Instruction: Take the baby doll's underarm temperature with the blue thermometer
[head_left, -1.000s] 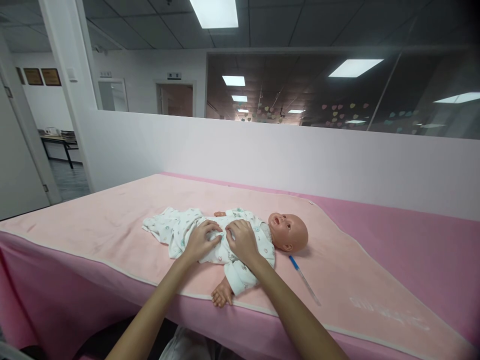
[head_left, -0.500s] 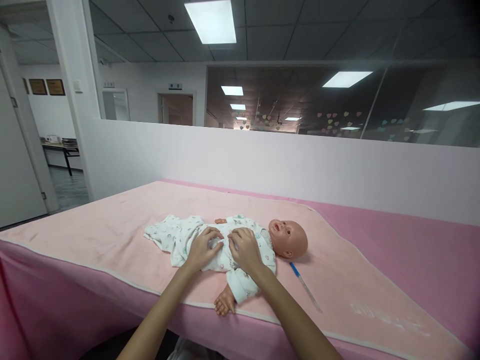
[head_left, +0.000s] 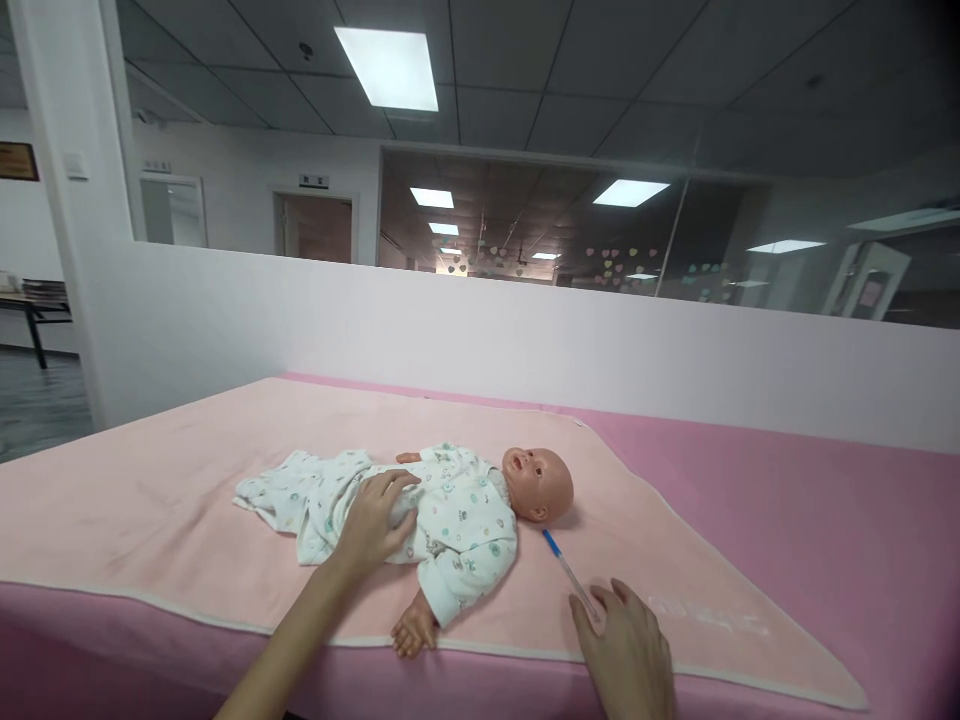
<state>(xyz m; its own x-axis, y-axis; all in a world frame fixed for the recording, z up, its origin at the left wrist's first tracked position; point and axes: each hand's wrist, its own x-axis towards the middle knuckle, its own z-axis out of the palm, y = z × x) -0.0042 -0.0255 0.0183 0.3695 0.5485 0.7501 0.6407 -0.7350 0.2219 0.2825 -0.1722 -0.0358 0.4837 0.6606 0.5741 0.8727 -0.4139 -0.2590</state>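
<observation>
Hours are read from the chest of the doll, which lies on its back on the peach cloth, with twelve toward the low white wall. Far off at ten o'clock, by the left edge, a table bears a dark stack. The doll's printed trousers stretch out at nine. Nearer in, also at nine, the left hand rests on the belly clothing, thumb and fingers apart. The doll's far hand shows at eleven, its near hand at seven, close to the cloth's pale edge. Its head is at three. Just beside the head, the thin stick runs out at four, blue end toward the head, clear end between the thumb and fingers of the right hand. These stand apart; whether they touch the stick cannot be told. Beyond, faint lettering marks the cloth just past three, and the pink surface reaches out at three.
</observation>
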